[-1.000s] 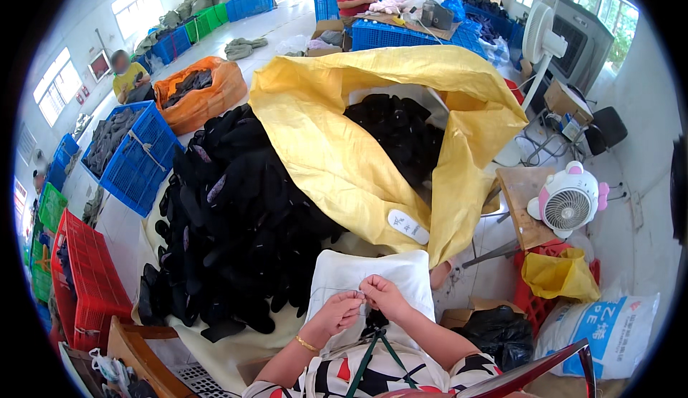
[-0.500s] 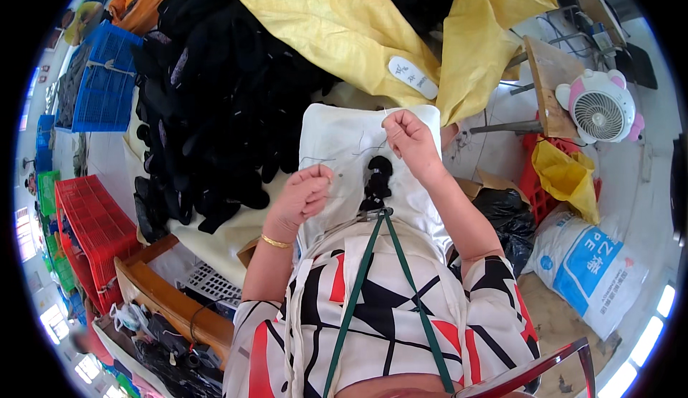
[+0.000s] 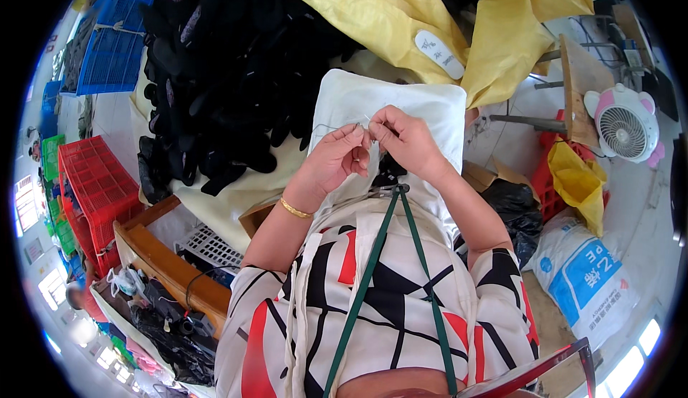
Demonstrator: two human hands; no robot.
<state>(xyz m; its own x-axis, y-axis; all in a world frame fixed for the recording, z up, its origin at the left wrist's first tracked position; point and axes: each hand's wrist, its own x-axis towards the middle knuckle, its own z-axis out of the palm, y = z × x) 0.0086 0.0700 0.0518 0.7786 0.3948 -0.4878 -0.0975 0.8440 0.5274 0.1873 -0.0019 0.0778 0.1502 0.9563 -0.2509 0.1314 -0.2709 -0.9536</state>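
Observation:
My left hand (image 3: 335, 160) and my right hand (image 3: 407, 141) meet above the white cloth (image 3: 437, 104) on my lap. The left fingers pinch a thin dark thread (image 3: 326, 127), which loops out beside them. Between my right thumb and forefinger is a slim, pale needle (image 3: 367, 117), its tip pointing up. Whether the thread passes through the needle is too small to tell. Under my hands lies a small black fabric piece (image 3: 389, 169), mostly hidden by them. Green straps (image 3: 362, 276) run down from a clip at my waist.
Ahead to the left is a large heap of black fabric pieces (image 3: 222, 75). Yellow sacking (image 3: 380, 11) carries a white sole-shaped piece (image 3: 439, 54). Red crate (image 3: 100, 190) and wooden drawer (image 3: 165, 255) stand left; a small fan (image 3: 623, 131) and white sack (image 3: 584, 276) are right.
My hands have come together from apart, the left moving right and up, the right slightly down. They now cover most of the black piece. The whole view has shifted a little.

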